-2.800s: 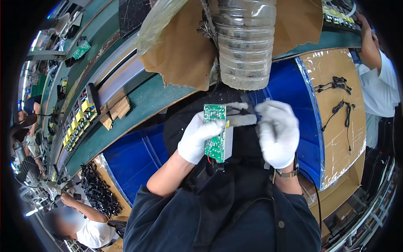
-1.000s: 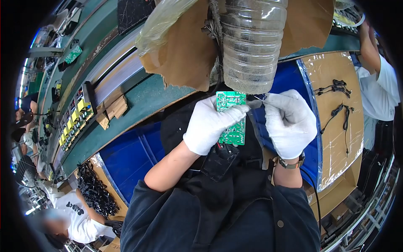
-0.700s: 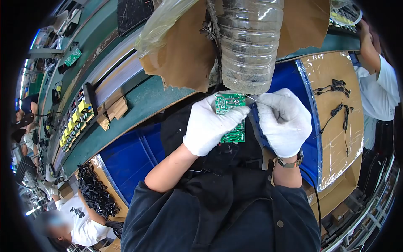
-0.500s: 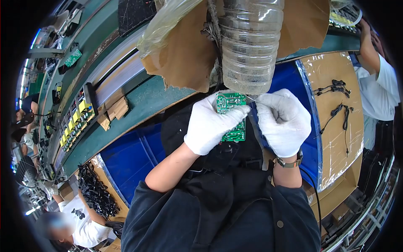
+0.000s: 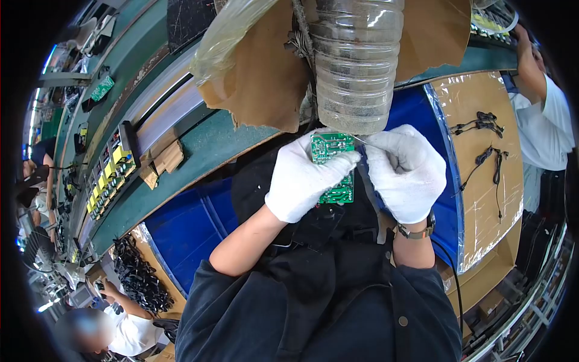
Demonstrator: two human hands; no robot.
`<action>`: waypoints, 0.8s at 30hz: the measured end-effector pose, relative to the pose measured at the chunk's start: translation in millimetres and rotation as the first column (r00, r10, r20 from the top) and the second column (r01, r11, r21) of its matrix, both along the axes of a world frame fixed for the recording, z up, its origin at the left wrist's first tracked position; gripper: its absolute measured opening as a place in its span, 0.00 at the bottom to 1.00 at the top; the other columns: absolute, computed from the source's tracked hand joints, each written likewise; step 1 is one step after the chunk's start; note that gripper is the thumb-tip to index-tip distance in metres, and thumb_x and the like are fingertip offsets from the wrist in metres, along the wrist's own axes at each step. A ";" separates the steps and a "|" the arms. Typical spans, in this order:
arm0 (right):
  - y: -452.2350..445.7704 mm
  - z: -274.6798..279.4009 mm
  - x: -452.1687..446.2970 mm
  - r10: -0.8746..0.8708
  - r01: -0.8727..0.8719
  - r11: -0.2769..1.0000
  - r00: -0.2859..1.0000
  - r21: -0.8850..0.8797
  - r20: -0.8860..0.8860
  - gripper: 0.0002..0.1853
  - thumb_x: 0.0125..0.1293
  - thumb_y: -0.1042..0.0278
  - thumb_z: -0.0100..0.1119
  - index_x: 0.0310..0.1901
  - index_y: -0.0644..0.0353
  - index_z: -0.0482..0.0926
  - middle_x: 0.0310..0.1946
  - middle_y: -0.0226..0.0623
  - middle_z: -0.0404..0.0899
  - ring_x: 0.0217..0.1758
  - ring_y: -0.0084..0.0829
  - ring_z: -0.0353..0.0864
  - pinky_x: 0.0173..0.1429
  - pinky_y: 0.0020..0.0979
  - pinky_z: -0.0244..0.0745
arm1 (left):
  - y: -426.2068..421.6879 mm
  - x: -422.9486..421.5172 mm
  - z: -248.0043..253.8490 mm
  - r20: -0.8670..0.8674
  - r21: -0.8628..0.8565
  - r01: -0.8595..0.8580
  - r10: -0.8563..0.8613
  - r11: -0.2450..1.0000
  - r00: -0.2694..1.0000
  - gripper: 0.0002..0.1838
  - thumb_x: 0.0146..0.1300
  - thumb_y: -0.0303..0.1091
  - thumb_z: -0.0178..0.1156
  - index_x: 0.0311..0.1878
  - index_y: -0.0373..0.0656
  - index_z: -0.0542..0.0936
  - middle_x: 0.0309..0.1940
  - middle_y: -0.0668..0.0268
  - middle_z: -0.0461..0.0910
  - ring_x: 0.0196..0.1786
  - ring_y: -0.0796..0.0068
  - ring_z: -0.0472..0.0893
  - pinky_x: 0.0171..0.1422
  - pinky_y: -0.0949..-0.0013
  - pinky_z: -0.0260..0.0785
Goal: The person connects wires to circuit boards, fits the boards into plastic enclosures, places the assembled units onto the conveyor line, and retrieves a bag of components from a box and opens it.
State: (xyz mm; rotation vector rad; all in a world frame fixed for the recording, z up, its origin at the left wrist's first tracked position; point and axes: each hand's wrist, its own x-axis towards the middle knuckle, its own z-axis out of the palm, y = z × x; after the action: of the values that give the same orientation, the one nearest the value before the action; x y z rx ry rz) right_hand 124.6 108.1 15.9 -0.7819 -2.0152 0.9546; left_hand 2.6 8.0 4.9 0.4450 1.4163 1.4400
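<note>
Mostly green circuit board (image 5: 333, 146), rectangular, pale markings, silvery solder dots.

– How is the circuit board (image 5: 333, 143) turned now?
– Flatter to the head camera than 2.8 seconds ago; its green face is shown and its pale side is hidden.
– And the right hand (image 5: 410, 172)?
– It is brought closer, and a thin strand (image 5: 363, 140) is held to the board's upper right corner.
– Elsewhere?
– At lower left, a co-worker's arm (image 5: 129, 304) is shifted; the print seen half a second ago on the white shirt (image 5: 129, 335) is hidden.
</note>
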 end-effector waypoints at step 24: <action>4.1 -10.4 6.6 -0.081 0.081 0.997 0.988 -0.002 -0.135 0.07 0.49 0.85 0.67 0.30 0.62 0.83 0.21 0.29 0.76 0.17 0.15 0.68 0.22 0.18 0.60 | -14.2 -0.9 -3.2 0.181 0.027 0.056 -0.060 0.998 0.982 0.21 0.59 0.23 0.64 0.57 0.33 0.76 0.44 0.62 0.83 0.40 0.83 0.80 0.45 0.76 0.73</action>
State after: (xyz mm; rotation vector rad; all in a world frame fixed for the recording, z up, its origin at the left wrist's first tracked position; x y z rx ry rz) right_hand 131.2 112.2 5.5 -0.7701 -1.8542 0.9317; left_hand 1.7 -6.3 1.7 0.3561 1.2334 1.4123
